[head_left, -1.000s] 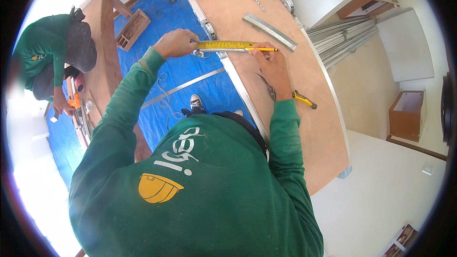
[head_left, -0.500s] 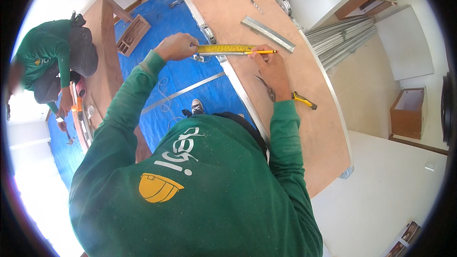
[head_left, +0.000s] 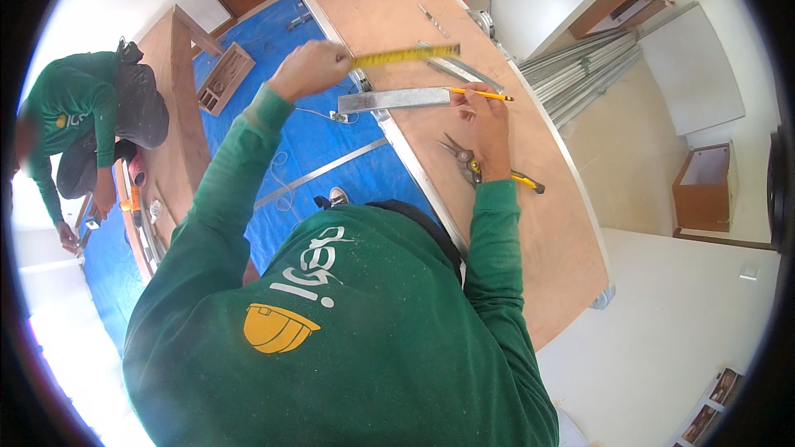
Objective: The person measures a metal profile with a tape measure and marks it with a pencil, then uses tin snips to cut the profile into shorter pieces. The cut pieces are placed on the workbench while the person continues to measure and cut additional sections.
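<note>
Tape measure (head_left: 406,56) blurred, end hidden in clenched left fingers (head_left: 334,55); right fingers (head_left: 480,108) pinch pencil (head_left: 498,97).

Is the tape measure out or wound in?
Out: a yellow length of the tape measure reaches rightward from the left hand, its far end in view.

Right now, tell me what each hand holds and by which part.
Left hand: yellow measuring tape, by its left end. Right hand: yellow pencil, partway along its shaft. Whether the right hand also grips the metal strip cannot be told.
</note>
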`<state>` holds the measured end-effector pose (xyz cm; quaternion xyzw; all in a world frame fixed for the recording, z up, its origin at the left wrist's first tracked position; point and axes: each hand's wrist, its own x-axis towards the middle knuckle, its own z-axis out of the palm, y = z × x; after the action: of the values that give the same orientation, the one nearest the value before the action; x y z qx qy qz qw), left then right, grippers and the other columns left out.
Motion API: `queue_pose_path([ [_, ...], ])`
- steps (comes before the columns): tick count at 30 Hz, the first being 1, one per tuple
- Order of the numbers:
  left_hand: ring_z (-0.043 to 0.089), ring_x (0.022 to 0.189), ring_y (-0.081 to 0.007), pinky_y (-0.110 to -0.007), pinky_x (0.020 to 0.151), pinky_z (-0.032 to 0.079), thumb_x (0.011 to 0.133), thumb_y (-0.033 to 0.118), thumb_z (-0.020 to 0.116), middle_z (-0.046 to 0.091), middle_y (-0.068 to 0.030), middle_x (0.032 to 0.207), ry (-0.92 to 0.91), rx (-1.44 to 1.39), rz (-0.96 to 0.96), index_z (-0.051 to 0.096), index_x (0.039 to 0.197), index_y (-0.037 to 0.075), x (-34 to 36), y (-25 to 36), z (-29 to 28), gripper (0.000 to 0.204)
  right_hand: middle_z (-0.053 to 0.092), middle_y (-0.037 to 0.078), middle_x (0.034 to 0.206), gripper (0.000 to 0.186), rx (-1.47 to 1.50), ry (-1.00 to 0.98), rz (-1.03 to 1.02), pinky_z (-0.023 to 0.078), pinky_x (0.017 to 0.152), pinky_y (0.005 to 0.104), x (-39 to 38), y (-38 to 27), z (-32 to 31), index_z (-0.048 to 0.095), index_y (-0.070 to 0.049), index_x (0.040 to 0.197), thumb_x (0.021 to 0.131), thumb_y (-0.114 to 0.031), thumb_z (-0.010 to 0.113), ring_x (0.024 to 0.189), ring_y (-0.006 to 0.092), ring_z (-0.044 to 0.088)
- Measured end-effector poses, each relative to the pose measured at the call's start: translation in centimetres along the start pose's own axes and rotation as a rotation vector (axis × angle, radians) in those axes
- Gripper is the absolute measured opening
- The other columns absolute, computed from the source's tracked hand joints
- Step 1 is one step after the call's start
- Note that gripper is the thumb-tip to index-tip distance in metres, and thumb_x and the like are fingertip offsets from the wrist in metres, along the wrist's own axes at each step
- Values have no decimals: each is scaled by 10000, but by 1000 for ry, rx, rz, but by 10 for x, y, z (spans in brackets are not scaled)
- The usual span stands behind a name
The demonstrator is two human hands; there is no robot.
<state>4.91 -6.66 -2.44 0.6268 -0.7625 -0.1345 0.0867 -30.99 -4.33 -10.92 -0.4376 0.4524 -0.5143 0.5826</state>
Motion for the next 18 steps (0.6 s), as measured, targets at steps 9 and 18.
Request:
queue_pose_path([
  [9,758,1167,-441,-543,1013,598,1032,487,763,792,-253,1181,230,23,-35,752,1273,25,106,1,52,520,809,111,1240,301,-99,-18,-113,588,961,328,-9,-1,7,723,-60,1386,1158,-223,612,1154,190,765],
  [18,637,1374,-466,-593,1112,541,987,471,836,666,-243,1432,343,220,115,544,1537,26,159,-13,99,765,773,102,1230,314,-189,235,-186,598,974,343,-75,-49,-13,728,-44,1382,1183,-241,583,1148,188,743],
])
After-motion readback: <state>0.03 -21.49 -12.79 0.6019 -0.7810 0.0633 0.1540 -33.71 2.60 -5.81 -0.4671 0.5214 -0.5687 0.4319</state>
